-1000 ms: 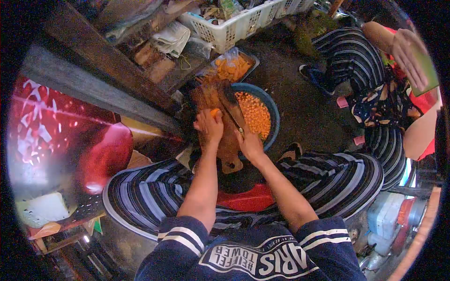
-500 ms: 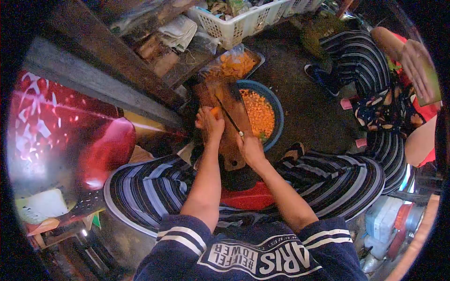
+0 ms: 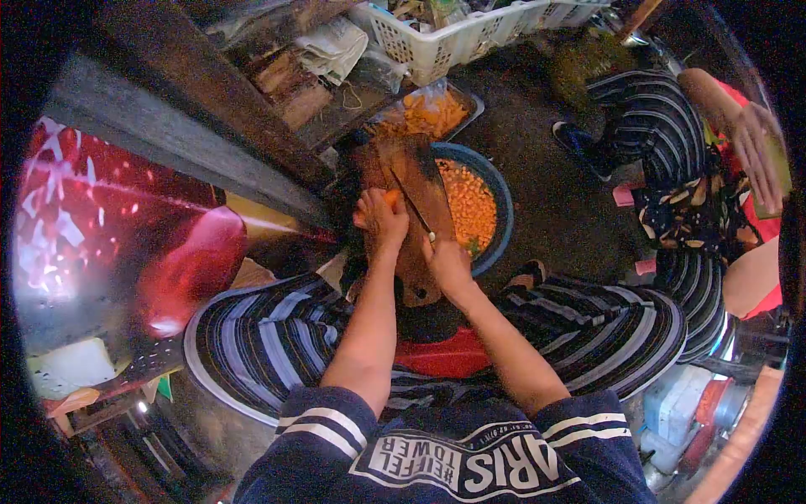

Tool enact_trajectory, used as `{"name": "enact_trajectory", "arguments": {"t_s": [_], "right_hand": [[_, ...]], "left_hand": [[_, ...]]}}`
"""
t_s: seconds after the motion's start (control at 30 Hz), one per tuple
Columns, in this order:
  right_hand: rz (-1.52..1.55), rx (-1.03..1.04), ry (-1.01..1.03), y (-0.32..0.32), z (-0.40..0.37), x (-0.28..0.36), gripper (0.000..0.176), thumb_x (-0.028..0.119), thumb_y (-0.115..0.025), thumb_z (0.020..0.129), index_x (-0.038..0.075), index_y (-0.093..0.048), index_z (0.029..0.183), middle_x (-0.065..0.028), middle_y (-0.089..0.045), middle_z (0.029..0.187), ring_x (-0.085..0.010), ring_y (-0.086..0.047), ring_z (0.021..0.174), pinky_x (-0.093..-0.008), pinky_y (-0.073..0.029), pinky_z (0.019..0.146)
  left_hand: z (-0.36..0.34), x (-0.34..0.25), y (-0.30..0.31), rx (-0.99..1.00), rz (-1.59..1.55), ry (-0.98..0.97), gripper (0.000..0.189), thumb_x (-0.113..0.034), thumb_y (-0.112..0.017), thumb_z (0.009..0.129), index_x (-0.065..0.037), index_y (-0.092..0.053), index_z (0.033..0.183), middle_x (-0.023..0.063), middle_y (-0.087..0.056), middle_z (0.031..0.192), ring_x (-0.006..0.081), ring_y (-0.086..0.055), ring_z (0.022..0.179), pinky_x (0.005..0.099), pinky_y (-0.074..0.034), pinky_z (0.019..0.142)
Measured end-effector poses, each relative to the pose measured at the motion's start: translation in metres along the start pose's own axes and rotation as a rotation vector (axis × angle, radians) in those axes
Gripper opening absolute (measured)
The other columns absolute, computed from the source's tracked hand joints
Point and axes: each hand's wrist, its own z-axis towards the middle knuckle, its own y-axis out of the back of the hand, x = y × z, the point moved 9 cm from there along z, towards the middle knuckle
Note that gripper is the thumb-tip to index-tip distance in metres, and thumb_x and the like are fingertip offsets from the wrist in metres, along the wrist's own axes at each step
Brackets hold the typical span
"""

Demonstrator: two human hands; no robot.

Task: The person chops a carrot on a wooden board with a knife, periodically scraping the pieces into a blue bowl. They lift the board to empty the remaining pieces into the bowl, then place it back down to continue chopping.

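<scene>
A wooden cutting board (image 3: 428,206) lies lengthwise in front of me. My left hand (image 3: 383,220) is closed around an orange piece of carrot (image 3: 391,198) at the board's left side. The handle of a knife (image 3: 412,206) is in my right hand (image 3: 447,262), its dark blade slanting up and left across the board beside the carrot. Touching or close to the board's right edge stands a blue basin (image 3: 506,210) holding small orange diced pieces (image 3: 470,206). Beyond the board, a metal tray (image 3: 475,113) holds larger orange pieces (image 3: 435,113), partly under clear plastic.
A white plastic basket (image 3: 420,52) stands at the far side. Wooden beams (image 3: 218,92) and a shiny red surface (image 3: 159,235) border the left. At right sits another person in striped trousers (image 3: 651,118), a hand (image 3: 756,155) near a greenish object.
The view has shifted slightly, so the surroundings sit a little further right. Both hands keep nearly the same hold on the carrot and knife; the blade stays on the board.
</scene>
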Motion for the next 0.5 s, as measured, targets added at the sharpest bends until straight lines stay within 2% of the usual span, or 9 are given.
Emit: {"name": "enact_trajectory", "arguments": {"t_s": [0.07,0.13,0.2,0.3,0.37,0.43,0.5], "right_hand": [[0.068,-0.095,0.055,0.006,0.006,0.01,0.036,0.029,-0.047,0.086,-0.005,-0.058,0.082,-0.0267,-0.058,0.073,-0.0421,-0.057,0.069,-0.048,-0.046,0.063],[0.069,-0.107,0.093,-0.005,0.018,0.009,0.037,0.03,-0.047,0.086,-0.005,-0.059,0.082,-0.0269,-0.057,0.073,-0.0421,-0.058,0.069,-0.048,-0.046,0.063],[0.071,-0.122,0.135,-0.024,0.032,0.006,0.038,0.031,-0.047,0.086,-0.005,-0.059,0.082,-0.0271,-0.057,0.073,-0.0421,-0.058,0.07,-0.0481,-0.046,0.063],[0.033,-0.153,0.116,-0.037,0.046,0.003,0.033,0.027,-0.048,0.085,-0.004,-0.058,0.085,-0.0225,-0.059,0.076,-0.0409,-0.056,0.071,-0.0486,-0.044,0.068],[0.095,-0.244,0.145,-0.019,0.027,0.008,0.033,0.027,-0.049,0.085,-0.004,-0.061,0.083,-0.027,-0.057,0.072,-0.0405,-0.058,0.069,-0.0465,-0.046,0.061],[0.103,-0.191,0.09,-0.014,0.011,0.001,0.033,0.027,-0.05,0.085,-0.004,-0.059,0.088,-0.0265,-0.057,0.07,-0.04,-0.058,0.068,-0.0463,-0.045,0.06],[0.109,-0.136,0.039,-0.012,0.009,-0.01,0.033,0.027,-0.051,0.084,-0.004,-0.058,0.094,-0.026,-0.057,0.069,-0.0395,-0.058,0.066,-0.0461,-0.045,0.06]], "left_hand": [[-0.002,0.003,-0.007,0.038,-0.014,0.003,0.031,-0.023,-0.062,0.071,-0.005,-0.047,0.092,0.013,-0.046,0.096,0.0324,-0.043,0.097,0.0471,-0.032,0.078],[-0.003,0.004,-0.005,-0.031,-0.096,-0.019,0.031,-0.037,-0.059,0.074,-0.01,-0.051,0.088,0.0086,-0.048,0.095,0.0295,-0.043,0.096,0.048,-0.031,0.073],[-0.004,0.004,-0.003,-0.034,-0.047,-0.009,0.033,-0.04,-0.058,0.074,-0.011,-0.052,0.089,0.0082,-0.048,0.095,0.0293,-0.043,0.096,0.0478,-0.031,0.073],[0.002,0.012,-0.014,-0.028,-0.028,0.003,0.037,-0.045,-0.056,0.074,-0.012,-0.052,0.09,0.0077,-0.048,0.096,0.0289,-0.043,0.097,0.0477,-0.031,0.075],[-0.001,0.011,-0.012,-0.003,-0.053,0.006,0.039,-0.048,-0.055,0.074,-0.012,-0.053,0.09,0.0075,-0.048,0.097,0.0288,-0.043,0.098,0.0478,-0.031,0.075],[0.0,0.007,-0.013,0.114,-0.083,0.056,0.035,-0.031,-0.062,0.071,-0.008,-0.048,0.093,0.0111,-0.045,0.098,0.03,-0.041,0.1,0.0462,-0.031,0.078],[0.0,0.005,-0.007,0.118,-0.112,0.051,0.034,-0.027,-0.063,0.069,-0.008,-0.048,0.094,0.0108,-0.044,0.099,0.0297,-0.04,0.102,0.0465,-0.031,0.08]]}}
